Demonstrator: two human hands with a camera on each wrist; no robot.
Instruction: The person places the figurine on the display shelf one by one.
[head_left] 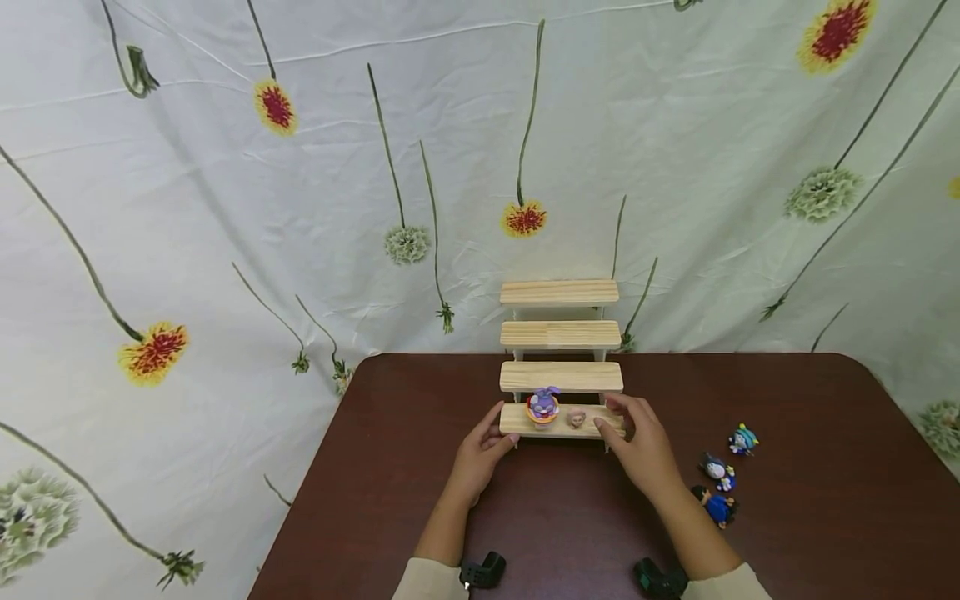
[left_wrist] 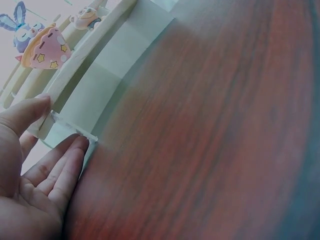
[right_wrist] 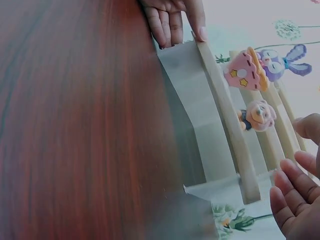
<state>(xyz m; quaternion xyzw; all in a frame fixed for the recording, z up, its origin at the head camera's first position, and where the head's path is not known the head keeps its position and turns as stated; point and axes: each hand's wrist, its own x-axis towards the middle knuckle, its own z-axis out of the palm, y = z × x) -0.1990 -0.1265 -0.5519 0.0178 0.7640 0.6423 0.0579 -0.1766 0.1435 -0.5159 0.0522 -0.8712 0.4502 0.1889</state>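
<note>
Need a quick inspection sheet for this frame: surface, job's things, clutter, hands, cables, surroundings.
Surface: dark reddish-brown wooden table, rounded corners.
Job's things: pale wooden four-step display stand; on its bottom step a purple rabbit figurine in a pink cup and a small pink bear figurine.
Clutter: three small blue-and-black toy figurines on the table, right of the stand.
Hands: left hand touches the bottom step's left end; right hand at its right end; fingers straight.
Cables: nothing seen.
Surroundings: white cloth backdrop with printed flowers.
</note>
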